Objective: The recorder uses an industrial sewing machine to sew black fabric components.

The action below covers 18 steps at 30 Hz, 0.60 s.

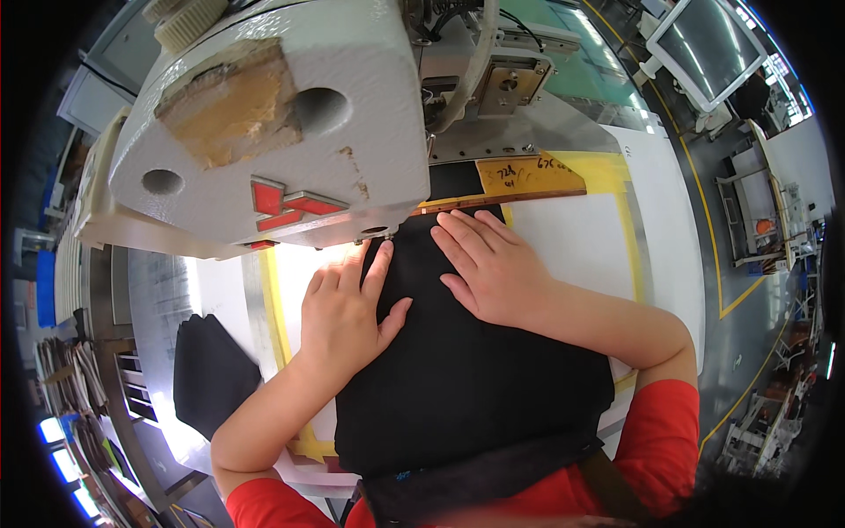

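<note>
A large piece of black fabric [466, 370] lies across the white work surface and reaches down to my lap. My left hand [348, 304] rests at its left edge, fingers stretched out and spread, the fingertips close under the head of a big white sewing machine [352, 176]. Flat on the upper right of the fabric lies my right hand [493, 268], its fingers extended toward a thin brown strip [528, 196]. Above that strip sits a yellow template piece [506, 174] with handwriting on it. The machine head hides the fabric's far left part.
Another folded black fabric piece [211, 374] lies to the left. Yellow tape [629, 229] borders the white surface. A monitor [711, 48] stands at the upper right, a workbench [761, 194] beyond the yellow floor line. Bundled pieces [75, 378] hang or lie at the far left.
</note>
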Each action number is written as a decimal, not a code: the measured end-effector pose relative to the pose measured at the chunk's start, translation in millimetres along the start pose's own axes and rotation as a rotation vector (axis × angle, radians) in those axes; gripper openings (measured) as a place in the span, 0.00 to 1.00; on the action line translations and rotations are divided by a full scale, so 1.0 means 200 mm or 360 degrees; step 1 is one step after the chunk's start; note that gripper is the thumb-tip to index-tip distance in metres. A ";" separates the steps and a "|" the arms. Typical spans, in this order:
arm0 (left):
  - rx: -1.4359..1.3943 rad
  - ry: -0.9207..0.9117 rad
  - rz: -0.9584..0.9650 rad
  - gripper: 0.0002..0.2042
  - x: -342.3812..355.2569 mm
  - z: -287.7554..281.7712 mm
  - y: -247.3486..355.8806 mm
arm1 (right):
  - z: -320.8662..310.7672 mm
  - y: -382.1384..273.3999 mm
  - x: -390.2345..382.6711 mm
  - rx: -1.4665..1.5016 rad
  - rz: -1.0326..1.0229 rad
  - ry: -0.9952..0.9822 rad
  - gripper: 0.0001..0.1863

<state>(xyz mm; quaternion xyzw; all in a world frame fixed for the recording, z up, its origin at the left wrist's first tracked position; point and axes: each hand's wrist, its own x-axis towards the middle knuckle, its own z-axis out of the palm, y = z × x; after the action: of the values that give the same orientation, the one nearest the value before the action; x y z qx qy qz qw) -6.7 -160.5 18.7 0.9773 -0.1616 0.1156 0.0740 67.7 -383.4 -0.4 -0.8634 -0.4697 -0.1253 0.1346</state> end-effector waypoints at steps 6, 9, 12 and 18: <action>0.0056 -0.0007 -0.0033 0.31 0.02 -0.01 0.03 | -0.01 0.03 0.00 -0.0008 -0.0071 0.0015 0.28; 0.0056 0.0028 -0.0047 0.30 0.03 -0.01 0.04 | -0.02 0.03 0.01 -0.0045 -0.0116 0.0020 0.28; 0.0082 0.0025 -0.0059 0.29 0.03 -0.02 0.06 | -0.03 0.04 0.01 -0.0044 -0.0150 0.0039 0.27; 0.0114 0.0070 -0.0078 0.26 0.04 -0.05 0.09 | -0.05 0.04 -0.01 -0.0045 -0.0182 0.0079 0.27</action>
<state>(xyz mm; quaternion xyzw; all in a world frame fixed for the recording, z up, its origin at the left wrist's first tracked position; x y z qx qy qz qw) -6.3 -177.9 31.7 0.9802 -0.1316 0.1408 0.0452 73.0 -393.5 6.8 -0.8337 -0.5130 -0.1608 0.1265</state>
